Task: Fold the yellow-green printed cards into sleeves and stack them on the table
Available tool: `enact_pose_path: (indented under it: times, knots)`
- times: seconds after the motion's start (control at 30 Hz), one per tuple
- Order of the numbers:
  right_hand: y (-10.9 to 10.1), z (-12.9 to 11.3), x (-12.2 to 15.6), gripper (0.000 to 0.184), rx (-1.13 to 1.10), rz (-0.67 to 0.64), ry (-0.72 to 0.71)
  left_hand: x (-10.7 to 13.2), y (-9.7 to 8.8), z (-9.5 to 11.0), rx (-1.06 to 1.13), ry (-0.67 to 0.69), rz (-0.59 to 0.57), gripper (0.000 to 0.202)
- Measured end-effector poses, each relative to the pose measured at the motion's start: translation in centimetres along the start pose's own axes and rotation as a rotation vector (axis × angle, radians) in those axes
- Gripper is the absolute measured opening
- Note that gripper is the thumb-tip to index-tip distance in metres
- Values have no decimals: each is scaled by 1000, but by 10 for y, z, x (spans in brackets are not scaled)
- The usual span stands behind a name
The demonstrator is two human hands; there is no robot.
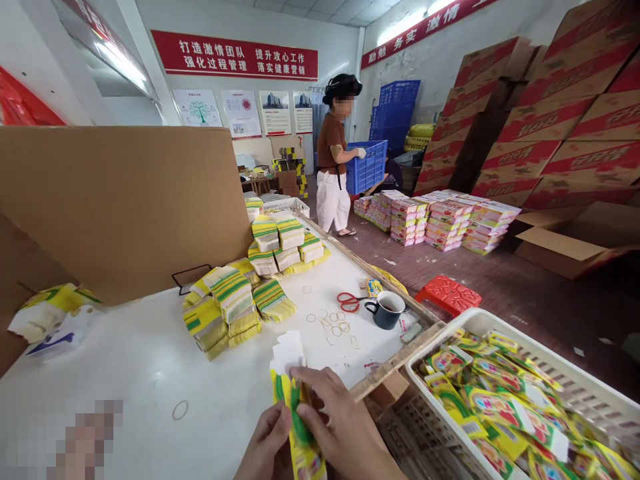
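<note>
Near the front edge of the table (pixel 115 363), my left hand (pixel 267 437) pinches a yellow-and-green printed paper carton (pixel 295 400) from its left side. My right hand (pixel 345 420) wraps its right side, with the index finger near the white flaps at the far end. The carton points away from me; its lower end runs out of view. Whether it is one carton or a small stack, I cannot tell. Beyond my hands lie loose rubber bands (pixel 336 325). Piled bundles of flat yellow-green cartons (pixel 233 293) stand to the left of them.
A dark mug (pixel 387 310) and red-handled scissors (pixel 350 302) sit near the table's right edge. On the right is a white basket (pixel 417 363) of yellow cartons. A cardboard sheet (pixel 125 207) stands at left. Beyond, a person (pixel 333 147) carries a blue crate (pixel 367 167).
</note>
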State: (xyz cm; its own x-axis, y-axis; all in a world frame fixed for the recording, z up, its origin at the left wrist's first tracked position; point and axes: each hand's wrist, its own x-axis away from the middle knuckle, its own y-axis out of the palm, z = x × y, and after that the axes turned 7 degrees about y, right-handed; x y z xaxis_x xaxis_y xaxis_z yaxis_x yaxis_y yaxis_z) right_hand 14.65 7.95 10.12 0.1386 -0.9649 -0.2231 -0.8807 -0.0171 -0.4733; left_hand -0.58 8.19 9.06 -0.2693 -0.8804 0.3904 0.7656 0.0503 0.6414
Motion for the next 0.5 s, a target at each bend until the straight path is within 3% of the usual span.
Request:
enact_pose_path:
  times: [0.1, 0.17, 0.27, 0.4, 0.5]
  knots:
    - [-2, -7, -1, 24, -65, -30, -11, 5, -3, -1, -14, -24, 16, 33]
    - [1, -6, 0, 19, -149, 44, 6, 6, -4, 1, -40, -15, 0, 35]
    - [12, 2, 2, 26, -215, 162, 134, 2, -6, 1, -98, 51, 20, 37]
    - [30, 16, 1, 14, -275, 84, 332, -10, -14, -6, -283, 203, 40, 40]
    - [34, 22, 0, 17, -320, 114, 421, -16, -19, -12, -443, 311, 7, 52]
